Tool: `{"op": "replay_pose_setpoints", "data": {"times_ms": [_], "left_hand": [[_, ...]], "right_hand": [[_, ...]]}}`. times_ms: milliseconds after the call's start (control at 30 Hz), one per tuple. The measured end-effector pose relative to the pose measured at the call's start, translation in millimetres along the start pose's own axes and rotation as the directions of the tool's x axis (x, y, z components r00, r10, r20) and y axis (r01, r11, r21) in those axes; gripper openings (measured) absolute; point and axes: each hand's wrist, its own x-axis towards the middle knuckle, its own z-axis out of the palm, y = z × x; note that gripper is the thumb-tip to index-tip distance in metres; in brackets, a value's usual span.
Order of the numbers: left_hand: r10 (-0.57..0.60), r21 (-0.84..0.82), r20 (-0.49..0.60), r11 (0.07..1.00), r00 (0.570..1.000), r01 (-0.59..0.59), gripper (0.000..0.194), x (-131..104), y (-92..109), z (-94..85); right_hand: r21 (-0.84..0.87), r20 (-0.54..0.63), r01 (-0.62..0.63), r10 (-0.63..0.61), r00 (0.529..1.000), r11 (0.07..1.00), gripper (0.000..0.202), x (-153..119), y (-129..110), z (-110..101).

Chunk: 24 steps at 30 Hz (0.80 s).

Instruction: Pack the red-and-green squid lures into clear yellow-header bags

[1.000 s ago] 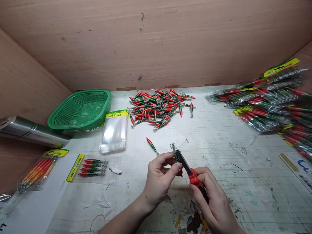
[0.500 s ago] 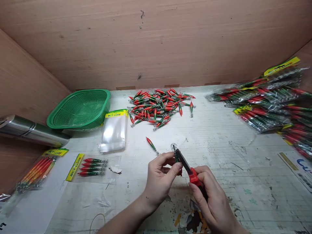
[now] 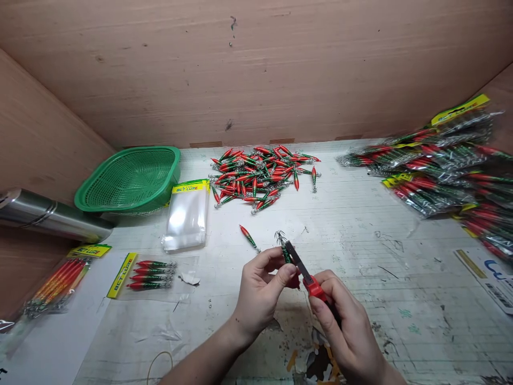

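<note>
My left hand (image 3: 262, 286) pinches a red and green squid jig (image 3: 285, 255) between thumb and fingers. The jig's spiky hook crown points up and away from me, and its red end is partly hidden by the fingers. My right hand (image 3: 348, 315) grips a utility knife (image 3: 315, 289) with a red and black handle. Its dark, flat blade (image 3: 297, 259) lies against the jig's side, just below the hooks. Just beyond my left hand, a single loose squid jig (image 3: 249, 237) rests on the table.
A pile of squid jigs (image 3: 256, 176) lies at the back, beside a stack of clear bags (image 3: 186, 216) and a green basket (image 3: 128, 179). Bagged jigs (image 3: 436, 192) are heaped on the right. At left are one filled pack (image 3: 150, 275), orange-red lures (image 3: 60, 283) and a steel cylinder (image 3: 52, 216).
The held jig's hook end has tipped slightly left, and the knife blade has shifted a little left with it. Both hands keep their grip.
</note>
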Motion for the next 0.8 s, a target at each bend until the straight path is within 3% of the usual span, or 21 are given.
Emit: {"op": "replay_pose_setpoints", "data": {"times_ms": [167, 233, 333, 400, 433, 467, 533, 567, 600, 667, 800], "left_hand": [[-0.037, -0.097, 0.067, 0.994, 0.997, 0.043, 0.018, 1, -3, -1.3], [-0.062, -0.111, 0.079, 0.991, 0.995, 0.070, 0.023, 1, -4, -2.1], [-0.057, -0.020, 0.071, 0.998, 0.996, 0.059, 0.027, 4, -6, -5.0], [0.130, 0.201, 0.072, 0.969, 0.989, -0.142, 0.020, 8, -9, -8.8], [0.281, 0.353, 0.112, 0.886, 0.953, -0.303, 0.017, 11, -11, -11.2], [0.431, 0.505, 0.187, 0.729, 0.883, -0.462, 0.016, 14, -13, -13.7], [0.572, 0.728, 0.409, 0.266, 0.711, -0.632, 0.018, 22, -19, -18.5], [0.561, 0.772, 0.499, 0.058, 0.660, -0.633, 0.019, 27, -22, -20.7], [0.524, 0.791, 0.555, -0.092, 0.646, -0.604, 0.020, 33, -24, -23.0], [0.446, 0.807, 0.585, -0.236, 0.677, -0.542, 0.019, 47, -25, -28.8], [0.368, 0.836, 0.548, -0.266, 0.751, -0.480, 0.015, 76, -17, -48.8]], "right_hand": [[0.076, 0.017, -0.077, 0.076, 0.997, 0.994, 0.019, -2, -3, 2], [0.074, -0.030, -0.096, 0.098, 0.995, 0.993, 0.020, -2, 1, -4], [-0.198, -0.273, -0.184, 0.126, 0.954, 0.963, 0.022, 1, 21, -37], [-0.499, -0.468, -0.332, 0.074, 0.881, 0.800, 0.029, 1, 44, -72], [-0.603, -0.526, -0.393, 0.024, 0.850, 0.694, 0.031, 0, 56, -91], [-0.673, -0.554, -0.456, 0.011, 0.832, 0.582, 0.031, -2, 69, -109], [-0.770, -0.555, -0.518, 0.010, 0.832, 0.374, 0.034, -9, 94, -139], [-0.797, -0.545, -0.515, -0.008, 0.838, 0.316, 0.036, -14, 105, -150], [-0.815, -0.534, -0.504, -0.034, 0.845, 0.286, 0.037, -19, 115, -158], [-0.839, -0.511, -0.472, -0.094, 0.854, 0.271, 0.038, -29, 132, -168], [-0.875, -0.472, -0.433, -0.176, 0.864, 0.217, 0.038, -37, 150, -175]]}}
